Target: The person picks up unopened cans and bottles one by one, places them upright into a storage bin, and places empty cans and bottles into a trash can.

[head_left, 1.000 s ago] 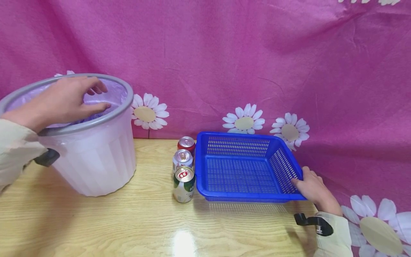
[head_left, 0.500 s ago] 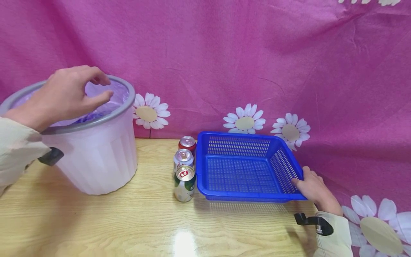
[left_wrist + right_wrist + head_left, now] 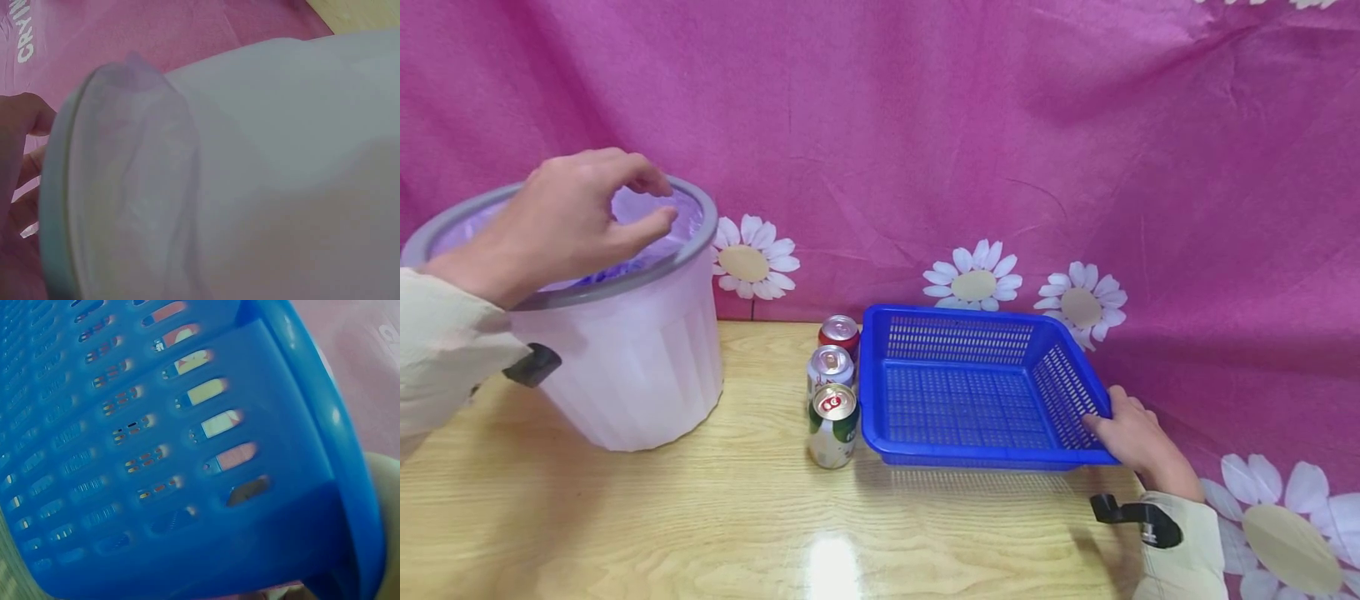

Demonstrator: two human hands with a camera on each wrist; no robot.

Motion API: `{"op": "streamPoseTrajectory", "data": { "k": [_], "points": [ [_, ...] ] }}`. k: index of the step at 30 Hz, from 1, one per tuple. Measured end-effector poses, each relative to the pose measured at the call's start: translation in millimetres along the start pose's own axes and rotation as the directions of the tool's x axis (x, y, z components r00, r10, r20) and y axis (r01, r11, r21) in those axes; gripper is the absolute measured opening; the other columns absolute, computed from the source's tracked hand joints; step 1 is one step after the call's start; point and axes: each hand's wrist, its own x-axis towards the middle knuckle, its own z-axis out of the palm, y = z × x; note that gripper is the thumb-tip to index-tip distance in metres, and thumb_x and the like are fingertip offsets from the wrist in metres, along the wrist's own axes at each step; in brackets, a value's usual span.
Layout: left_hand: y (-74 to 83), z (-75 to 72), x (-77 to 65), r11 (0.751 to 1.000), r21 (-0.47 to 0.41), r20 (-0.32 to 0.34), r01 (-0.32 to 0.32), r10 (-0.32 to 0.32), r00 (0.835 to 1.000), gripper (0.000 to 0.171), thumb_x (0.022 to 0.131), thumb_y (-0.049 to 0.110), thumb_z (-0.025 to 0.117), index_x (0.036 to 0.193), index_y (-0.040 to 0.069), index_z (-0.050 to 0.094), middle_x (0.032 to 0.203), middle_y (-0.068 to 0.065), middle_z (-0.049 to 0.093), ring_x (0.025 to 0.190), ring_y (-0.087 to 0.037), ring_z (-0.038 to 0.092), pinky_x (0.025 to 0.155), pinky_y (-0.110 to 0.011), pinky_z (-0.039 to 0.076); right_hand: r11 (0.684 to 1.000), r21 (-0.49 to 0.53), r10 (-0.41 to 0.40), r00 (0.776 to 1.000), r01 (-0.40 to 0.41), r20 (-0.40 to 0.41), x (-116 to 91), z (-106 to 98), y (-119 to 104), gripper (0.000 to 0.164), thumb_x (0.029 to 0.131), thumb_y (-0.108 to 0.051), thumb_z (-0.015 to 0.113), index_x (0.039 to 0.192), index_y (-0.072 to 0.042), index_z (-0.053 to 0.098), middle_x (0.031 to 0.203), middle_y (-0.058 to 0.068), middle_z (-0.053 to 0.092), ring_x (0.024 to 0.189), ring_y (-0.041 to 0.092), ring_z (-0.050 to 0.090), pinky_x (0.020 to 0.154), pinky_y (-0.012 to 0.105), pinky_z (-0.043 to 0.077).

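Note:
My left hand hovers over the mouth of a white trash can with a grey rim and a purple liner bag. Its thumb and fingers are loosely curved apart, with nothing between them. In the left wrist view, the can's wall fills most of the picture and the fingers show past the rim. With my right hand I grip the right edge of a blue plastic basket, thumb inside the rim. That basket holds nothing. In the right wrist view, its slotted wall hides most of the hand.
Three drink cans stand in a row along the basket's left side: a green-and-white can in front, a pale can in the middle, a red-sided can behind. A pink flowered cloth hangs behind the wooden table.
My left hand has risen from the trash can's mouth and moved slightly right, still holding nothing. My right hand keeps its grip on the basket, and the cans stay put.

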Motion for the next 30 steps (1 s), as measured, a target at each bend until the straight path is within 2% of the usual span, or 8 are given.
{"op": "streamPoseTrajectory", "data": {
  "k": [14, 19, 25, 30],
  "points": [
    [9.1, 6.8, -2.2, 0.998, -0.019, -0.019, -0.06, 0.059, 0.998, 0.026, 0.088, 0.026, 0.062, 0.105, 0.006, 0.066, 0.105, -0.017, 0.068, 0.104, -0.035, 0.061, 0.092, -0.051, 0.044, 1.0, 0.015, 0.014, 0.999, -0.014, 0.03, -3.9, -1.5, 1.0, 0.054, 0.097, -0.032, 0.047, 0.132, 0.007, 0.033, 0.113, 0.029, 0.049, 0.101, 0.044, 0.051, 0.079, 0.053, 0.046],
    [15.5, 8.9, -1.7, 0.997, -0.028, -0.007, -0.068, 0.068, 0.998, 0.026, 0.089, 0.026, 0.063, 0.107, 0.008, 0.066, 0.105, -0.015, 0.068, 0.105, -0.032, 0.061, 0.093, -0.05, 0.045, 1.0, 0.013, 0.005, 1.0, -0.005, 0.018, -4.2, -1.4, 2.3, 0.053, 0.096, -0.032, 0.048, 0.13, 0.006, 0.035, 0.112, 0.028, 0.05, 0.1, 0.043, 0.051, 0.077, 0.05, 0.045],
    [20.4, 11.0, -2.6, 0.997, -0.045, 0.02, -0.067, 0.068, 0.998, 0.026, 0.09, 0.028, 0.062, 0.108, 0.009, 0.065, 0.107, -0.014, 0.067, 0.107, -0.032, 0.06, 0.094, -0.05, 0.046, 1.0, 0.016, 0.015, 0.999, -0.016, 0.033, -5.1, -0.8, 1.7, 0.055, 0.097, -0.034, 0.047, 0.132, 0.006, 0.033, 0.114, 0.029, 0.049, 0.101, 0.044, 0.05, 0.079, 0.053, 0.046],
    [23.5, 19.1, -2.9, 0.986, -0.037, -0.019, -0.162, 0.162, 0.987, 0.021, 0.087, 0.021, 0.065, 0.104, 0.008, 0.066, 0.102, -0.012, 0.069, 0.101, -0.03, 0.062, 0.09, -0.047, 0.049, 1.0, 0.007, 0.006, 1.0, -0.006, 0.016, -4.3, -0.6, 2.1, 0.054, 0.097, -0.033, 0.048, 0.132, 0.005, 0.034, 0.113, 0.028, 0.05, 0.101, 0.043, 0.05, 0.078, 0.052, 0.045]
  ]
}}
